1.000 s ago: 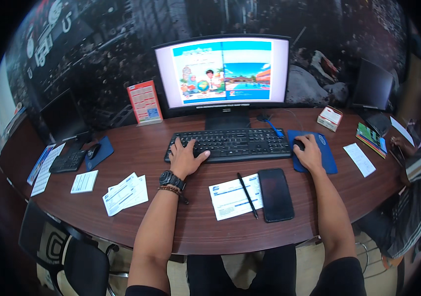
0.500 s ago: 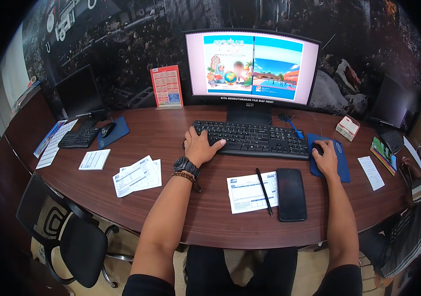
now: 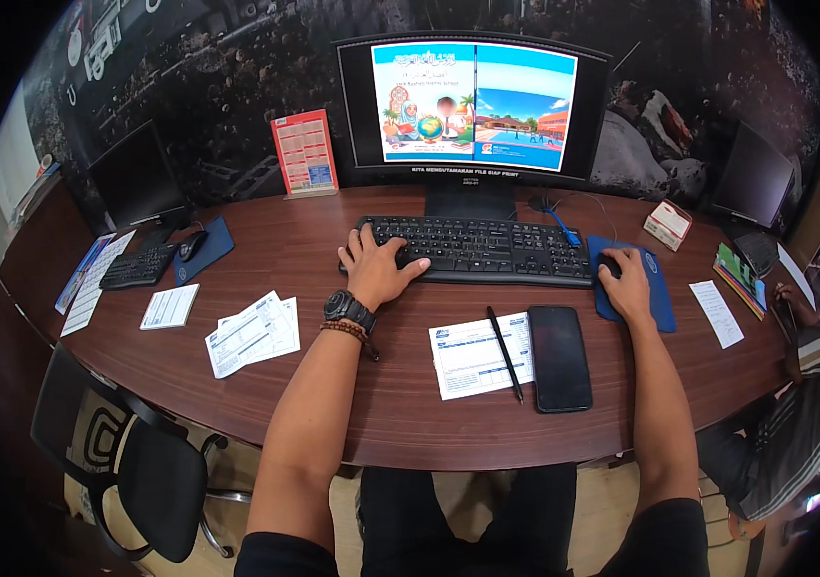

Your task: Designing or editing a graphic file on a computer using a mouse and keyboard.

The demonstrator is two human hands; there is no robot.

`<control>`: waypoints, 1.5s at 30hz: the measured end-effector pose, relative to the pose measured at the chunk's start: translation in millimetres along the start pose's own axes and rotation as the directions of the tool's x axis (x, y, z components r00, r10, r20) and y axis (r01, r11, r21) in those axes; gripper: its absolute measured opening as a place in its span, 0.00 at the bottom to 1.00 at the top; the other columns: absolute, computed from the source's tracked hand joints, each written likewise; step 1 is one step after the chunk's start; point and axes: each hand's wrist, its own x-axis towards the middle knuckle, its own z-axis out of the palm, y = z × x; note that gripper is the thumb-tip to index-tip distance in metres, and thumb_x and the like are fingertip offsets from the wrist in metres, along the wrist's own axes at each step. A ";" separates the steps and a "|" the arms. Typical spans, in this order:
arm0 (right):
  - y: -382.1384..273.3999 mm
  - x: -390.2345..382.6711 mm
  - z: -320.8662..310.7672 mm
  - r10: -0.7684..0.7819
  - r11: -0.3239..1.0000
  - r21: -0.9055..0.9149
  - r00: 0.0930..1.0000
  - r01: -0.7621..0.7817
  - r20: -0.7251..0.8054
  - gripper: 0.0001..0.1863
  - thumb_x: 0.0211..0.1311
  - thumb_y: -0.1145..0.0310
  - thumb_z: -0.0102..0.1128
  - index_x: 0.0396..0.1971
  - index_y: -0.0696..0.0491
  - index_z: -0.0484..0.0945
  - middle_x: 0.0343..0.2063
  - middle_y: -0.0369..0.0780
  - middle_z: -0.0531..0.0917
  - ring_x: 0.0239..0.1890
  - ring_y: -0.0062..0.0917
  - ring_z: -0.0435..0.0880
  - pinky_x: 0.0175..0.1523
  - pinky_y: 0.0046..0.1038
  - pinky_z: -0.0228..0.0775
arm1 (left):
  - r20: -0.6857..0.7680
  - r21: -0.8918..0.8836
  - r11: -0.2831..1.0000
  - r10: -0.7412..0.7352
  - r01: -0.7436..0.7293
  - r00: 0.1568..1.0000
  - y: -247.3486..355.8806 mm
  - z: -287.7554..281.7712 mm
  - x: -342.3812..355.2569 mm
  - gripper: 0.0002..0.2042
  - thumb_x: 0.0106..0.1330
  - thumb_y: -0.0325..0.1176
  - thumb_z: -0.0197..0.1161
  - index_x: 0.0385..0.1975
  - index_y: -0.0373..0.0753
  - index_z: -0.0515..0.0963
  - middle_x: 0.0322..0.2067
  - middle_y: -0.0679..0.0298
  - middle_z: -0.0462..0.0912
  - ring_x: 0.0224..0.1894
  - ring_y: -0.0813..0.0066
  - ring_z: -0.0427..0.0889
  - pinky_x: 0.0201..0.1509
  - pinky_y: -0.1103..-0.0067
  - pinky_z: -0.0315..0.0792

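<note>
My left hand (image 3: 378, 267) rests with its fingers spread over the left end of a black keyboard (image 3: 487, 247), holding nothing. A black watch and a beaded bracelet circle that wrist. Curled over a dark computer mouse (image 3: 609, 264) is my right hand (image 3: 627, 286), which hides most of it. The mouse lies on a blue mouse pad (image 3: 660, 288) just right of the keyboard. Behind the keyboard stands a wide curved monitor (image 3: 591, 106), showing a two-part colourful cover design on a black background.
Nearer me lie a printed form (image 3: 458, 361), a black pen (image 3: 504, 354) and a phone (image 3: 561, 361). Loose slips (image 3: 242, 337) and a notepad (image 3: 170, 306) are leftward. A red calendar (image 3: 305, 154) and small box (image 3: 668, 224) stand behind. Another person's hand (image 3: 795, 303) shows at right.
The monitor's background around the design has turned from pale pink to black. My left fingers have spread wider on the keyboard. My right hand stays on the mouse; the whole view has shifted slightly.
</note>
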 end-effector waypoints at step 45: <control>8.1 0.7 3.5 -0.032 0.998 0.051 0.999 0.034 -0.039 0.18 0.58 0.63 0.62 0.47 0.54 0.82 0.49 0.47 0.76 0.53 0.44 0.77 0.59 0.38 0.69 | -0.041 -0.092 0.991 -0.097 0.093 0.994 -2.7 -4.7 -1.9 0.39 0.59 0.64 0.65 0.58 0.33 0.75 0.62 0.40 0.62 0.65 0.42 0.61 0.67 0.57 0.62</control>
